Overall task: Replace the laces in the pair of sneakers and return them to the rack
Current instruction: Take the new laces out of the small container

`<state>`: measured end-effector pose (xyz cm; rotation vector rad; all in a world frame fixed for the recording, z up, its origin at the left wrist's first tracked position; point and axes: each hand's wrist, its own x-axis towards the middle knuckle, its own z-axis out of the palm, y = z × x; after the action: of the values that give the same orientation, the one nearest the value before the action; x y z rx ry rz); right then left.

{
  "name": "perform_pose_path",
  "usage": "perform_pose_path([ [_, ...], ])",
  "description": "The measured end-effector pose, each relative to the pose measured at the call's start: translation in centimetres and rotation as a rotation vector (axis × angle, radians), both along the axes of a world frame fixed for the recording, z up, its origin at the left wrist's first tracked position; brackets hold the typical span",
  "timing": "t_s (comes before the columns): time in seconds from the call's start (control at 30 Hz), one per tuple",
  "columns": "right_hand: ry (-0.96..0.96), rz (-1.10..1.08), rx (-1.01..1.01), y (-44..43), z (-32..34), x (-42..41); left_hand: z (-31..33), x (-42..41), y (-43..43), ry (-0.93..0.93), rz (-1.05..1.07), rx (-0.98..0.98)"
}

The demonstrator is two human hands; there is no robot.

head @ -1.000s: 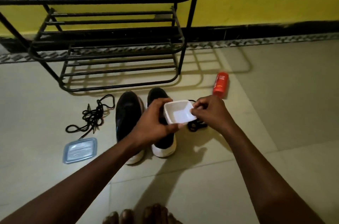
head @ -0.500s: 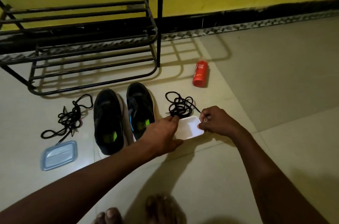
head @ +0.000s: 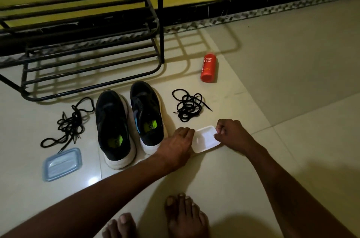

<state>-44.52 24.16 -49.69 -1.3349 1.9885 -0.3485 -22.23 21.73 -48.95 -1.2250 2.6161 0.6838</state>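
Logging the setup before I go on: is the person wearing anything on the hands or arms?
No. The left hand and right hand are bare, with no gloves, rings or watch visible. The left forearm and right forearm are bare too, with no sleeves showing up to the picture's lower edge.

Bare left hand, right hand, bare feet

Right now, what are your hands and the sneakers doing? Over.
Left hand and right hand both hold the white tub. Sneakers sit before rack, lace piles either side. Red bottle off right.
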Motion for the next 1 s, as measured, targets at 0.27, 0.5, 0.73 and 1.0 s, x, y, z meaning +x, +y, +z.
perform_pose_path([
  [0.27, 0.080, -0.079, -0.120, -1.0, 0.2, -1.3, 1.7, 0.1, -2.1, 0.097, 0.076, -0.133],
  [0.5, 0.161, 0.083, -0.115, -6.7, -0.8, -0.3, 2.6, -2.6, -10.2, -0.093, 0.064, -0.125],
  [0.73, 0.230, 0.216, -0.076, -10.3, -1.7, 2.8, -2.5, -3.7, -14.3, -0.219, -0.024, -0.004],
  [1.0, 0.185, 0.198, -0.204, -10.1, -2.9, 3.7, -2.8, -3.7, -14.0, -0.100, 0.044, -0.024],
])
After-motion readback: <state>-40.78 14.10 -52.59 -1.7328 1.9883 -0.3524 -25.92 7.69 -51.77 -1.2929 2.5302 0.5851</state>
